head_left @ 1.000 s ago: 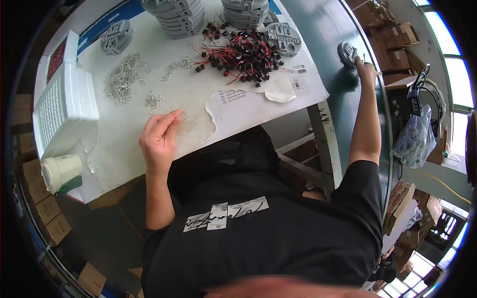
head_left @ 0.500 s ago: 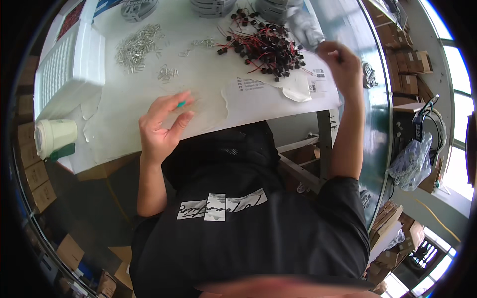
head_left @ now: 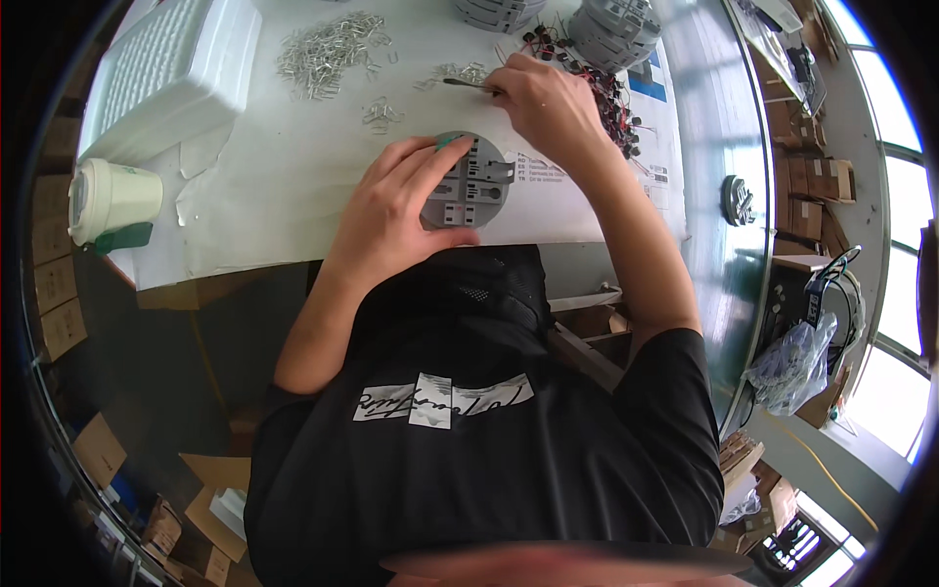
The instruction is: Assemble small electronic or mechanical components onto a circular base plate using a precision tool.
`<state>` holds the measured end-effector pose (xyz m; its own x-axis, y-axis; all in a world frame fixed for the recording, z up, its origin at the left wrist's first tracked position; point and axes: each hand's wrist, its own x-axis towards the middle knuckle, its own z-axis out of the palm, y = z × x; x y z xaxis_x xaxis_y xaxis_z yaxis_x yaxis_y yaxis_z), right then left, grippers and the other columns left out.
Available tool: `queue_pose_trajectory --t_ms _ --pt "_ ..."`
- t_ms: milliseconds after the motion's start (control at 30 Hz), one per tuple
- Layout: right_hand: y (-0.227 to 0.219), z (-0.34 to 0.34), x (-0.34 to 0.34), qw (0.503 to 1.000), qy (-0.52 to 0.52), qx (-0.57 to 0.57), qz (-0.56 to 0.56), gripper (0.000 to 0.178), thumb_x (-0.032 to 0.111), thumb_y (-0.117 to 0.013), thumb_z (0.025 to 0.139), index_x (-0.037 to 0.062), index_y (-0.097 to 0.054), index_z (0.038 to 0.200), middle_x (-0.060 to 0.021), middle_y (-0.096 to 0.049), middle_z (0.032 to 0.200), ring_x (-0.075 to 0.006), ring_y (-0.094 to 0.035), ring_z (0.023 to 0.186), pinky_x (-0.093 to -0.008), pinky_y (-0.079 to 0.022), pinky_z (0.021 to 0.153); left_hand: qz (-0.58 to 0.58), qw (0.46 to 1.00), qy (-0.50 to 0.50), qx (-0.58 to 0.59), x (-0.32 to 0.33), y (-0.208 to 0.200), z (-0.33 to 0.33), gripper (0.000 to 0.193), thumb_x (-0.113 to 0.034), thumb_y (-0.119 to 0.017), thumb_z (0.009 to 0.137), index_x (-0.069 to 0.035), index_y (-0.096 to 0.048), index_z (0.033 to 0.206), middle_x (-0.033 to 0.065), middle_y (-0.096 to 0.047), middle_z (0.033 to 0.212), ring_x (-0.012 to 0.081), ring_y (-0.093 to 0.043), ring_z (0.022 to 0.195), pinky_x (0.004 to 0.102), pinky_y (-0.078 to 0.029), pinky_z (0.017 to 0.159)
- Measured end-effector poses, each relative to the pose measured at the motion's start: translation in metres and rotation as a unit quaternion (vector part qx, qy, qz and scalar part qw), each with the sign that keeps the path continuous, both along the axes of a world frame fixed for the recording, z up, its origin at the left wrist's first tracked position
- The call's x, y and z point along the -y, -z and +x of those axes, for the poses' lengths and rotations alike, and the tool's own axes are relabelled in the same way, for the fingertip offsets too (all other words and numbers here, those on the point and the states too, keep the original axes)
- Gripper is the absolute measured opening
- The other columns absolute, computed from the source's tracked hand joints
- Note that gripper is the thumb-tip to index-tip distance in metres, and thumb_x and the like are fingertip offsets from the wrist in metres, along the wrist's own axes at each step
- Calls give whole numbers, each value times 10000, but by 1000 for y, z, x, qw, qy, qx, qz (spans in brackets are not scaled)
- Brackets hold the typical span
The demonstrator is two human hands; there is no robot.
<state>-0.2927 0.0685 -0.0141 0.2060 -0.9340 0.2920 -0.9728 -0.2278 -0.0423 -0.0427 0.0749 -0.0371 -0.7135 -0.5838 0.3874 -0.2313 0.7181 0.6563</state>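
Hands of a seated person in a black shirt work at the near edge of a white worktop [head_left: 293, 186], seen from above. Left hand [head_left: 391, 220] lies over a round grey plastic part [head_left: 468, 181] that rests flat on the worktop close to the near edge, roughly midway along it; the fingers spread across the part's left side and top, and the thumb presses against its lower rim, so the grip is wide and holds the part in place. Right hand [head_left: 548, 103] sits just beyond the part, toward the far side of the worktop, its fingers pinched narrowly on a thin metal tool [head_left: 469, 84] whose tip points left. Just past that tip lies a small scatter of little metal clips [head_left: 452, 71], with another small cluster [head_left: 381, 112] nearer the left hand and a larger pile [head_left: 328, 54] farther toward the far left. A tangle of red and black wired pieces [head_left: 611, 93] lies behind the right hand, near stacks of grey round parts [head_left: 611, 20] at the far edge. At the left end of the worktop stand a white foam tray [head_left: 166, 73] and, near the left front corner, a paper cup with a lid [head_left: 112, 201].
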Motion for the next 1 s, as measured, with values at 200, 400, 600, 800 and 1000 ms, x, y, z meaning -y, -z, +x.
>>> queue_pose_trajectory --t_ms 200,400,600,800,1000 --pt "-30 -1 -38 813 92 564 111 172 50 -763 954 29 -732 1122 -73 -746 1036 -77 -610 706 -246 -487 603 32 982 -81 -168 11 3 5 568 -292 -897 839 -44 -698 1308 126 -753 1132 285 -703 1063 398 -561 944" --pt "-17 19 -68 655 -55 736 163 218 -1 -713 995 -11 -664 1207 -128 -727 1062 -50 -553 696 -197 -422 558 170 942 -66 -283 34 -26 0 322 -274 -835 944 -15 -782 1127 85 -786 920 160 -726 828 307 -571 787" --pt "-17 38 -73 740 -78 665 65 206 -34 -727 979 10 -704 1179 -27 -747 1057 -8 -564 752 -170 -424 601 358 927 40 -101 28 -45 0 174 -98 -774 980 30 -770 1099 36 -776 940 82 -701 837 234 -547 763" --pt "-14 46 -83 794 -19 606 38 212 -45 -742 964 6 -715 1167 -32 -728 1072 -24 -582 794 -173 -434 646 273 948 -13 -161 12 -40 -8 99 -71 -790 959 17 -790 1005 19 -769 883 63 -677 758 224 -537 696" --pt "-11 59 -94 674 41 735 61 248 -57 -768 926 6 -717 1160 -48 -723 1042 -35 -593 804 -186 -452 658 196 944 -3 -265 2 -29 -18 115 -84 -799 942 16 -764 987 6 -749 812 36 -652 716 216 -525 640"
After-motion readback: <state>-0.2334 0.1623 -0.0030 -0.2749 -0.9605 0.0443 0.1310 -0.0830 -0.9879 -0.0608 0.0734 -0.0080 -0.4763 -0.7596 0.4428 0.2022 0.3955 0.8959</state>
